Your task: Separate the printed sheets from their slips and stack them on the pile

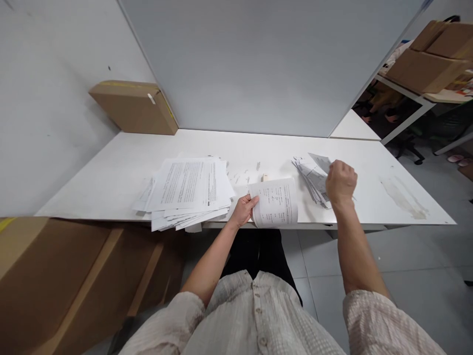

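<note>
My left hand is closed on a printed sheet of paper, thumb on top, at the table's front edge. The sheet curves over at its lower edge, and text and small figures show on it. Farther right, my right hand is closed just above and beside a loose pile of folded papers. A greyish paper corner reaches up to its fingers, but whether they grip it is hidden. To the left lies an uneven stack of printed sheets, some jutting past the table's front edge.
A small beige block sits behind the held sheet on the white table. One cardboard box stands at the back left, against the wall. A grey panel rises behind the table. Large cardboard boxes are at the lower left.
</note>
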A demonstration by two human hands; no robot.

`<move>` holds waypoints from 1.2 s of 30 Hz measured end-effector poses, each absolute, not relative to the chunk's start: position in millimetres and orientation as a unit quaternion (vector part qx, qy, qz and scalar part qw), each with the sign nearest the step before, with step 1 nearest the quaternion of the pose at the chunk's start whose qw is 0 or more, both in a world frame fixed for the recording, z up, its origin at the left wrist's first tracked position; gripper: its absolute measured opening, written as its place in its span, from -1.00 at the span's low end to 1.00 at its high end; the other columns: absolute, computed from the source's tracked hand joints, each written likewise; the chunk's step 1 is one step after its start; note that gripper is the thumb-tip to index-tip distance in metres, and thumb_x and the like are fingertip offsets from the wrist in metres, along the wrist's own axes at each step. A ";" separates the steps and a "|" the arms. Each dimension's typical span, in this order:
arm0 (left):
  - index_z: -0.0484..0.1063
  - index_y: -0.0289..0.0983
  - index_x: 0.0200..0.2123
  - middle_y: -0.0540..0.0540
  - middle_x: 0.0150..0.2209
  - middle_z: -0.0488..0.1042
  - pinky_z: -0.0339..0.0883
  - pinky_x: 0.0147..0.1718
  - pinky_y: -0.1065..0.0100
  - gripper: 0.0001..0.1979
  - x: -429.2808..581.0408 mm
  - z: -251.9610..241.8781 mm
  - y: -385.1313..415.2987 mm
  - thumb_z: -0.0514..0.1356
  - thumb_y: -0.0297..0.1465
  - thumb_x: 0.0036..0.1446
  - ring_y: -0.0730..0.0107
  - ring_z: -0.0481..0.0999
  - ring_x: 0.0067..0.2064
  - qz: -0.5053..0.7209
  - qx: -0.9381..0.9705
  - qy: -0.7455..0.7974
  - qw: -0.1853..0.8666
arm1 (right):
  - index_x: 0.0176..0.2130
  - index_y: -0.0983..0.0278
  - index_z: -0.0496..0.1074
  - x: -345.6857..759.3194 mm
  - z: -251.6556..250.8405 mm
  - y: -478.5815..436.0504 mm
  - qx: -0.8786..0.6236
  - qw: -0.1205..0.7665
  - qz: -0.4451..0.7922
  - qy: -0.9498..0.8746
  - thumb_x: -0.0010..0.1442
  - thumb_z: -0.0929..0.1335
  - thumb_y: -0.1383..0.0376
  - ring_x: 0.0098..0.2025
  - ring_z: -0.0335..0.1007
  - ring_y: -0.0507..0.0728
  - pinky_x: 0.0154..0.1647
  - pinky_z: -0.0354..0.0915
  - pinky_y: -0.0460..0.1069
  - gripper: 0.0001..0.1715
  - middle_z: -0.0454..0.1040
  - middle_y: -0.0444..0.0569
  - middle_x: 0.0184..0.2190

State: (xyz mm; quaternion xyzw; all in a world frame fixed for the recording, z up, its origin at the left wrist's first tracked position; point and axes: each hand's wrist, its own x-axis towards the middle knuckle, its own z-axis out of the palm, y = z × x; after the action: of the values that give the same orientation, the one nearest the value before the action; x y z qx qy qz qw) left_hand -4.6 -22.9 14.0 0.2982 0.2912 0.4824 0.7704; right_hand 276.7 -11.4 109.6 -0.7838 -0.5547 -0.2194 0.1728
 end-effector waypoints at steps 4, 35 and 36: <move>0.52 -0.37 -0.29 -0.19 -0.32 0.59 0.30 0.00 0.06 -0.59 -1.4 18.0 -24.0 0.41 -0.26 -0.22 0.03 0.49 -0.04 0.481 0.287 0.309 0.769 | -0.16 0.29 0.37 262.7 177.6 -69.3 -0.727 0.350 -0.229 -0.545 0.27 0.14 0.21 -0.49 0.25 0.11 -0.46 0.15 0.01 -0.68 0.36 -0.01 -0.49; 0.47 -0.34 -0.26 -0.07 -0.42 0.55 0.36 -0.27 0.32 -0.55 -0.1 -3.6 -20.4 0.25 -0.05 -0.04 0.29 0.53 -0.27 0.488 0.372 0.327 0.719 | -0.27 0.20 0.25 198.2 61.4 -52.6 -0.707 0.338 0.132 -0.607 0.24 0.12 0.05 -0.51 0.24 0.11 -0.51 0.08 -0.05 -0.68 0.33 -0.08 -0.53; 0.47 -0.33 -0.25 -0.07 -0.43 0.55 0.36 -0.30 0.33 -0.54 -0.3 -5.1 -20.3 0.24 -0.05 -0.03 0.30 0.53 -0.29 0.484 0.383 0.332 0.713 | -0.26 0.21 0.26 197.1 60.9 -51.9 -0.704 0.340 0.134 -0.609 0.24 0.12 0.04 -0.50 0.26 0.12 -0.50 0.09 -0.05 -0.67 0.35 -0.07 -0.52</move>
State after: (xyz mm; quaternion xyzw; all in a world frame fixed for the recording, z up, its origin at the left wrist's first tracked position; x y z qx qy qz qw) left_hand -0.3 -20.3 -5.1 0.3828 0.3322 0.4844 0.7130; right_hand 197.1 -51.9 60.9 -0.7041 -0.6086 0.1340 0.3404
